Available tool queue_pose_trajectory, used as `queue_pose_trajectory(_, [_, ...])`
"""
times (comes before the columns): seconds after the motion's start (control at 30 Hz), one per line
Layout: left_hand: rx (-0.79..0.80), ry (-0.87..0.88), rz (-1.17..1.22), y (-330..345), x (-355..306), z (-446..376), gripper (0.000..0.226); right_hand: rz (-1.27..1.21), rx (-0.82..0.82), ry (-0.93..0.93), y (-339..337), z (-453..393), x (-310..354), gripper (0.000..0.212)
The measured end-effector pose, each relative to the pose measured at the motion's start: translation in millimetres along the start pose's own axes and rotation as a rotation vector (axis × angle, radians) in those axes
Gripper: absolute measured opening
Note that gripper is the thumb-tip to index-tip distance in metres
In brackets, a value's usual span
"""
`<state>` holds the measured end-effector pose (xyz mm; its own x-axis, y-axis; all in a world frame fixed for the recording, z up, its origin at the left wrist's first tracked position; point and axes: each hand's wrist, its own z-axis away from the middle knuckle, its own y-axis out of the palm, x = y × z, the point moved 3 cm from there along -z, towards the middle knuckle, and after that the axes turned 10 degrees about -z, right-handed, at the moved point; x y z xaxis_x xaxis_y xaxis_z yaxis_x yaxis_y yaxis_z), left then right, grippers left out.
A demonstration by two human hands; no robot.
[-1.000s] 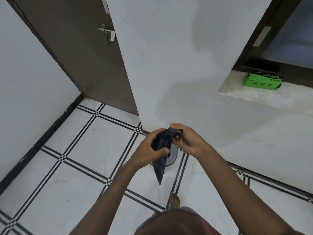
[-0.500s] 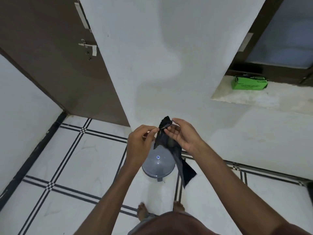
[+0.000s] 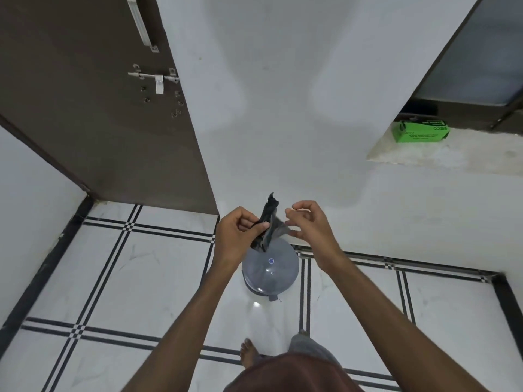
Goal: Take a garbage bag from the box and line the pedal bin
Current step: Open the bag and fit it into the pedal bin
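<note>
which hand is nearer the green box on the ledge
Right. The right hand pinches the black garbage bag on the side towards the green box, below and left of it in the view. The left hand grips the bag's other side, farther off.

A corner of a home, by a doorway and a window ledge.

The floor (image 3: 158, 281) is glossy white tile crossed by black lines, edged with a dark skirting under plain white walls. A brown door (image 3: 93, 108) carries a metal handle and a sliding latch (image 3: 154, 78). A small grey pedal bin (image 3: 270, 274) stands on the tiles, and a green box (image 3: 420, 132) sits on the stone ledge (image 3: 452, 154).
</note>
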<state>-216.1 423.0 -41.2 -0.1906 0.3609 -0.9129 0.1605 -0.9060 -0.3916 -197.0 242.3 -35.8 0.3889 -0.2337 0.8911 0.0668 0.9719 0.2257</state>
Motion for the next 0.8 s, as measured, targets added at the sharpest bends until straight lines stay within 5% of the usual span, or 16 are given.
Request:
queue_pose_trajectory(0.13, [0.151, 0.063, 0.002, -3.0, -3.0, -1.7, 0.024, 0.152, 0.224, 0.024, 14.2, 8.5, -12.9, 0.027])
queue_pose_trajectory(0.27, [0.161, 0.007, 0.155, -13.7, -8.9, -5.8, 0.013, 0.185, 0.193, -0.031, 11.9, 3.0, -21.2, 0.034])
queue_pose_trajectory(0.43, [0.157, -0.303, 0.629, -31.3, -11.5, -23.0, 0.012, 0.598, 0.489, -0.045, 12.8, 12.3, -61.8, 0.088])
queue_pose_trajectory(0.6, [0.109, -0.537, 0.905, -44.3, -8.6, -33.5, 0.015, 0.511, 0.387, -0.047, 44.0, -5.3, -97.6, 0.013])
queue_pose_trajectory(0.63, [0.097, -0.576, 0.942, -44.3, -6.8, -33.8, 0.015, 0.463, 0.383, -0.026, 46.2, -6.4, -98.7, 0.012])
queue_pose_trajectory(0.8, [0.069, -0.683, 0.978, -41.8, -6.8, -32.1, 0.020, 0.418, 0.524, -0.003, 66.6, -4.5, -86.2, 0.101])
